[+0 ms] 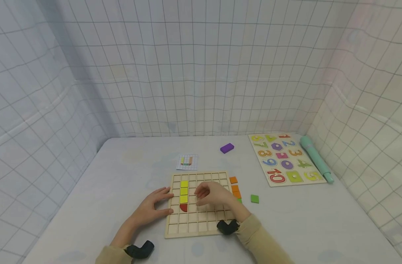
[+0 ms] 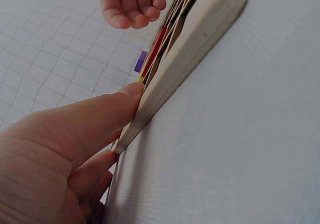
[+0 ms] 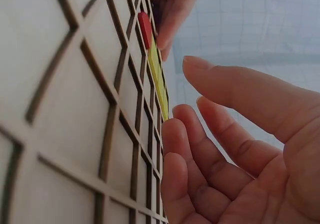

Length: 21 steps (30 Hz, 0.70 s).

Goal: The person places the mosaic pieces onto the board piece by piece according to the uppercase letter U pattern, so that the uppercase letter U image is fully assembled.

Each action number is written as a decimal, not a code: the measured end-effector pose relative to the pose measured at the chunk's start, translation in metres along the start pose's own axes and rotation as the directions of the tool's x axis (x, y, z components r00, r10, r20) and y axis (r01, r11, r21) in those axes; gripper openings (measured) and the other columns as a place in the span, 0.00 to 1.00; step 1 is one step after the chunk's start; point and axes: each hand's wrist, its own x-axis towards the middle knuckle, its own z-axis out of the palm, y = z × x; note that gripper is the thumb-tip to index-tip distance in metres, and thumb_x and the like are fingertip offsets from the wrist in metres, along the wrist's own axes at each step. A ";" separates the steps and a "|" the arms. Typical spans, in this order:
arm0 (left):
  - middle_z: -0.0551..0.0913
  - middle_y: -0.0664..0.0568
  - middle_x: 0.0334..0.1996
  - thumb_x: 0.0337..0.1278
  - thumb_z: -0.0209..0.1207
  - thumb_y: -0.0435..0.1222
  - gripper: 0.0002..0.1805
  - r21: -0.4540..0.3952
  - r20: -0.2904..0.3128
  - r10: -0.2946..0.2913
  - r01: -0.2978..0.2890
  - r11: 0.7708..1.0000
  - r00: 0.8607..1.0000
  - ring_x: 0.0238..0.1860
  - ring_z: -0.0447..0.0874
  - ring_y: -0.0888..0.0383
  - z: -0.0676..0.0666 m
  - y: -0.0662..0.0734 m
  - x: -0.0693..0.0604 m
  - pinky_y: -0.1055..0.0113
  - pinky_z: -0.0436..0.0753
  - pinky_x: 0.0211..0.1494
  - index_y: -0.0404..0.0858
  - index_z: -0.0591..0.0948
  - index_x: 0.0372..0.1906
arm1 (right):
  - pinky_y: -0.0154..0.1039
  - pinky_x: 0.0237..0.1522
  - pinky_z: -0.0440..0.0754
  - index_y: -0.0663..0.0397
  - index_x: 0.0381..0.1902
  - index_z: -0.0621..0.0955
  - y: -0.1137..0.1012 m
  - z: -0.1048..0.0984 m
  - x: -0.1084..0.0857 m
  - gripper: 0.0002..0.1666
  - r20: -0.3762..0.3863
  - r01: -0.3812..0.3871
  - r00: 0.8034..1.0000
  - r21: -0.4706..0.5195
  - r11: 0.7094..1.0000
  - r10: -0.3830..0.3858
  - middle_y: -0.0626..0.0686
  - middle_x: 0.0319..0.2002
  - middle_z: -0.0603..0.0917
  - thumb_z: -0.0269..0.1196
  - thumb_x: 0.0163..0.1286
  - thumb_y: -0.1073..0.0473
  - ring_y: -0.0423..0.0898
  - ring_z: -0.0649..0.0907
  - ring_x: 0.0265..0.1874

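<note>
A white surface (image 1: pixel 88 223) lies before you, backed by a grid-patterned curtain (image 1: pixel 201 73). Your right hand (image 1: pixel 214 194) is positioned above the grid board (image 1: pixel 187 228), empty, with its fingers loosely bent and the thumb set apart from them. Your left hand (image 1: pixel 150 207) has its fingers and thumb extended, their tips touching the board's left edge. The board lies flat on the surface. In its cells, between your hands, note three yellow squares (image 1: pixel 184 191) in one column, with a red quarter-circle (image 1: pixel 183 208) in the cell nearer you. Along the board's right edge are three orange squares (image 1: pixel 235 188); a green square (image 1: pixel 255 198) lies farther right. Beyond the board's far edge are a printed card (image 1: pixel 187 162) and a purple block (image 1: pixel 227 148). At far right, locate the number puzzle (image 1: pixel 279 164), with a teal rod (image 1: pixel 316 159) along its right side.
</note>
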 end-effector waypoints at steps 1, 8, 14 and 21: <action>0.67 0.46 0.66 0.47 0.68 0.49 0.29 -0.002 -0.001 -0.002 0.002 1.000 1.000 0.69 0.55 0.41 0.000 0.000 0.000 0.38 0.56 0.65 0.44 0.79 0.56 | 0.32 0.38 0.80 0.57 0.41 0.81 0.002 -0.005 -0.001 0.17 0.000 0.007 1.000 -0.006 1.000 -0.007 0.47 0.33 0.82 0.72 0.53 0.61 0.40 0.80 0.32; 0.67 0.45 0.66 0.46 0.68 0.48 0.29 -0.004 -0.008 0.015 -0.015 1.000 1.000 0.69 0.56 0.40 -0.001 0.000 -0.001 0.38 0.56 0.65 0.42 0.80 0.56 | 0.36 0.39 0.79 0.61 0.43 0.80 0.015 -0.042 -0.018 0.19 0.002 0.002 1.000 -0.012 1.000 -0.002 0.50 0.35 0.82 0.71 0.55 0.61 0.42 0.80 0.35; 0.67 0.45 0.66 0.46 0.68 0.49 0.30 0.002 -0.008 0.012 -0.012 1.000 1.000 0.68 0.56 0.41 -0.001 0.000 -0.001 0.38 0.56 0.65 0.41 0.80 0.56 | 0.37 0.39 0.79 0.61 0.43 0.80 0.030 -0.073 -0.037 0.19 -0.051 -0.040 0.998 -0.055 0.998 0.037 0.51 0.35 0.82 0.70 0.55 0.61 0.44 0.79 0.34; 0.67 0.45 0.66 0.46 0.68 0.49 0.30 0.013 -0.011 0.019 -0.018 1.000 1.000 0.68 0.57 0.41 0.000 -0.002 -0.001 0.39 0.57 0.65 0.42 0.80 0.56 | 0.38 0.39 0.79 0.60 0.42 0.80 0.047 -0.100 -0.064 0.17 -0.120 -0.093 0.989 -0.089 0.992 0.082 0.50 0.36 0.82 0.69 0.56 0.60 0.45 0.79 0.35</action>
